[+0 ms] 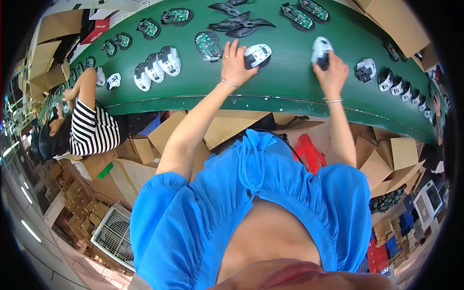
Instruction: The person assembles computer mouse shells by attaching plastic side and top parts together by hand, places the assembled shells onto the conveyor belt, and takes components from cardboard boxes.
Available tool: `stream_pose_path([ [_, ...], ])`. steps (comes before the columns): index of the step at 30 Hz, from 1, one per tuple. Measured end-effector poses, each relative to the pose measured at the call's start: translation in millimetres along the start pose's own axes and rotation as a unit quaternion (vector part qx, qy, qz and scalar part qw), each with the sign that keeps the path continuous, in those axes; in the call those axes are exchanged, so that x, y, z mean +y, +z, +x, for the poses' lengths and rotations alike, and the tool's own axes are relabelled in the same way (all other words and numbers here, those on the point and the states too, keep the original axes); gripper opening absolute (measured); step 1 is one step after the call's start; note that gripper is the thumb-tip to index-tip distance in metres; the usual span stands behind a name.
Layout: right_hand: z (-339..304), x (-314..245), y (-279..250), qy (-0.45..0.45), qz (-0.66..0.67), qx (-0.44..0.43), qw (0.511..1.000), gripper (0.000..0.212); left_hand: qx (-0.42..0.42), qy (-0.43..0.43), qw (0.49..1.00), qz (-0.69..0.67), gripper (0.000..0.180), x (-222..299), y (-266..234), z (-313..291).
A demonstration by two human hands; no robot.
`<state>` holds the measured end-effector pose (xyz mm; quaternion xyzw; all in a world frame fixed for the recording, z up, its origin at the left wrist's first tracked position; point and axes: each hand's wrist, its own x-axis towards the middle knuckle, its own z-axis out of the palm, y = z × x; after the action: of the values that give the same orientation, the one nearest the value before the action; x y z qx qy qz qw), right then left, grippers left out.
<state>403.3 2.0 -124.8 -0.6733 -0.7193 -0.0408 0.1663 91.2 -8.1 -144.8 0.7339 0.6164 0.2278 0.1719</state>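
My left hand [237, 65] rests over the green work surface, fingers stretched up and apart from the thumb. Its thumb touches the near edge of a white-and-black computer mouse shell [259, 54]. Just left of those fingers lies a mouse base with a green circuit board [208, 46]. Farther right, my right hand [332, 72] grips the black end of another white-and-black mouse shell [321, 47], its white end pointing away from me. The fingertips of that hand are partly hidden.
Three white shells [155, 66] stand to the left; a row of shells [397, 88] runs right. Black curved covers [240, 23] and more circuit-board bases [297, 18] lie at the back. A co-worker in a striped top [96, 128] sits left. Cardboard boxes [386, 159] stand below the edge.
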Motion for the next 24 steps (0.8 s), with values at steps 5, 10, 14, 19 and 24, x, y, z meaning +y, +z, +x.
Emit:
stream_pose_path([
  [5,-16.1,-95.4,19.1,-0.083,0.201,-0.046,0.975,0.056,-0.033,-0.021,0.998,0.057,0.067,-50.4,-40.2,-12.7],
  [10,-1.6,-72.0,-5.3,-0.018,0.271,0.0,0.962,0.053,0.001,-0.06,0.998,-0.022,0.08,-70.8,-51.7,-23.9],
  [14,7.0,0.0,-22.3,0.103,0.186,0.085,0.973,0.043,0.011,-0.05,0.999,-0.012,0.087,-45.9,-66.4,-32.9],
  [19,17.5,122.0,-23.3,0.223,-0.088,0.142,0.96,0.062,0.048,-0.047,0.996,-0.052,0.071,-10.5,-80.9,-51.6],
  [24,9.6,174.0,29.6,0.321,-0.025,-0.025,0.946,0.065,0.025,-0.025,0.996,-0.081,0.064,15.6,-82.1,-73.7],
])
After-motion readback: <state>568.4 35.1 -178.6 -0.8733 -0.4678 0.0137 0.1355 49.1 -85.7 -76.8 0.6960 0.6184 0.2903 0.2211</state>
